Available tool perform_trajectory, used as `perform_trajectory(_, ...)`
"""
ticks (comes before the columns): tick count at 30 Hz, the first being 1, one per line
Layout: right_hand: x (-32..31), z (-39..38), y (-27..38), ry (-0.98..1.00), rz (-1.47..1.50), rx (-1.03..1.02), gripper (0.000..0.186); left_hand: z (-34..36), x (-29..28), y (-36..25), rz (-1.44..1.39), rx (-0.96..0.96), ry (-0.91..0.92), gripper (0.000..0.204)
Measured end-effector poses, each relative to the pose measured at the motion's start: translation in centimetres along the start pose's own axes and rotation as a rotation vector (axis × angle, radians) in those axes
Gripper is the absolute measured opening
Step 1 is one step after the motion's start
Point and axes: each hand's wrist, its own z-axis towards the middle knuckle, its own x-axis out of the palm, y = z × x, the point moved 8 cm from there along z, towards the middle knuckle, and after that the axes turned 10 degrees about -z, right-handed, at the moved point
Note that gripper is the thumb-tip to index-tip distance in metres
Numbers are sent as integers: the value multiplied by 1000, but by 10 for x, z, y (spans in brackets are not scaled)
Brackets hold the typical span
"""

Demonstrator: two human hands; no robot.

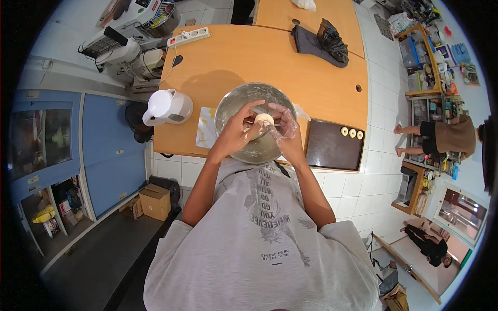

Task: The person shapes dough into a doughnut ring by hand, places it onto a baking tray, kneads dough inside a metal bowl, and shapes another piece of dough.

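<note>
Both my hands are over a metal mixing bowl (228, 101) at the table's near edge. A small pale piece of dough (264, 118) is between their fingers. My left hand (238, 129) has its fingers curled against the dough's left side. From the right, my right hand (285, 129) pinches it, with flour or dough smeared over the fingers. Inside the bowl, whitish residue coats the wall; the bottom is partly hidden by my hands. Beside the bowl on the right lies a dark baking tray (332, 147) with three small dough rings (352, 133) near its far right corner.
A white electric kettle (168, 106) stands left of the bowl, near a printed sheet (206, 129). Farther back are a power strip (189, 37) with a cord and a black plastic bag (332, 41). Mixers stand at the far left. Two people are off to the right.
</note>
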Motion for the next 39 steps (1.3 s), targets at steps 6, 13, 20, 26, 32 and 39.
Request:
perform_trajectory(6,0,-2,-9,-9,7,-5,48,-1,3,3,69,3,17,56)
perform_trajectory(13,1,-3,-4,21,-36,50,48,1,2,4,-48,-7,-37,55)
perform_trajectory(20,-5,2,-8,3,-13,-4,49,3,3,4,41,-21,4,53)
perform_trajectory(26,-3,-1,-10,-39,-71,-10,49,3,5,-1,21,-14,16,54)
perform_trajectory(32,-4,1,-6,-25,-170,-57,48,8,5,14,-1,24,-1,52)
perform_trajectory(39,-8,4,-1,-36,-111,-19,48,4,3,5,34,-56,4,51)
